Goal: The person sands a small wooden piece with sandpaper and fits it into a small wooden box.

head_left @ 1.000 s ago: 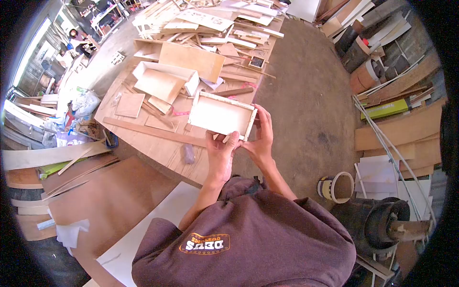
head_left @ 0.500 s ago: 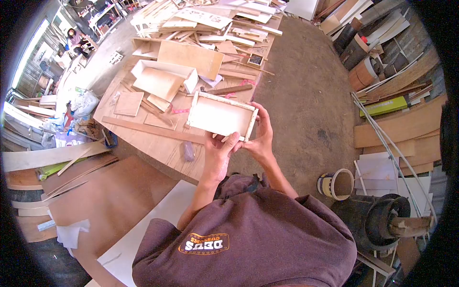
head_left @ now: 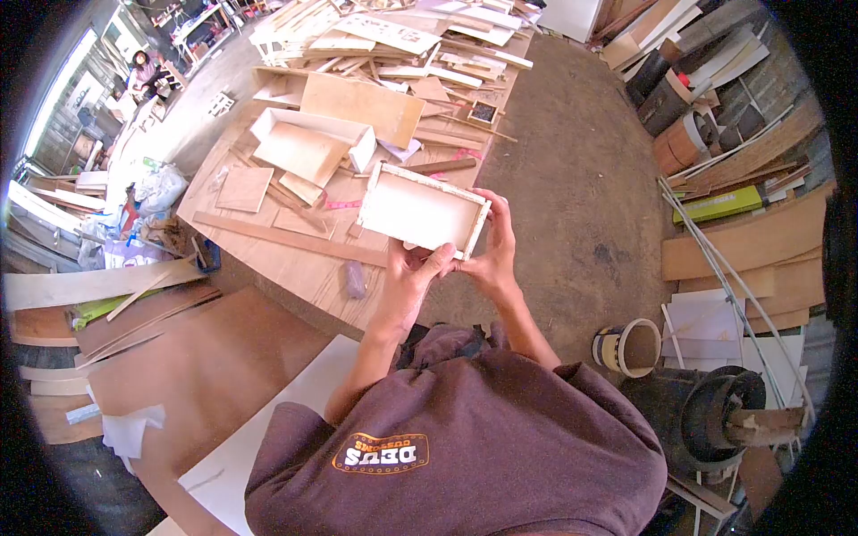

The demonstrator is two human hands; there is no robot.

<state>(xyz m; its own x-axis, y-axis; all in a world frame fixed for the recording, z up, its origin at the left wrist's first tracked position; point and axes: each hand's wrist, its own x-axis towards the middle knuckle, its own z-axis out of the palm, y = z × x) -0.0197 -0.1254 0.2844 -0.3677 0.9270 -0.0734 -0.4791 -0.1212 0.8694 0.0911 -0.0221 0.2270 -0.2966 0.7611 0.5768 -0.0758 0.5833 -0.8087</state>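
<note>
Both my hands hold a small rectangular open box point(head_left: 420, 213), white inside with pale, rough-edged rims, above the near right edge of the workbench point(head_left: 313, 272). My left hand point(head_left: 413, 268) grips its lower edge, thumb against the rim and fingers hidden underneath. At the right end, my right hand point(head_left: 494, 246) is closed around the corner. Behind the box, a stick-like wooden handle point(head_left: 444, 166) lies on the bench beside a pink strip point(head_left: 342, 205). A larger white-sided wooden box point(head_left: 308, 147) sits farther back on the left.
Scrap boards point(head_left: 384, 36) pile up at the bench's far end. A square wood piece point(head_left: 244, 189) and a purplish object point(head_left: 356, 280) lie on it. To my right stand a bucket point(head_left: 628, 347), a black drum point(head_left: 715, 411) and leaning boards. A person point(head_left: 147, 76) sits far left.
The small box has shifted slightly right and up in my hands and tilted a little, its right end lower. My grip looks the same.
</note>
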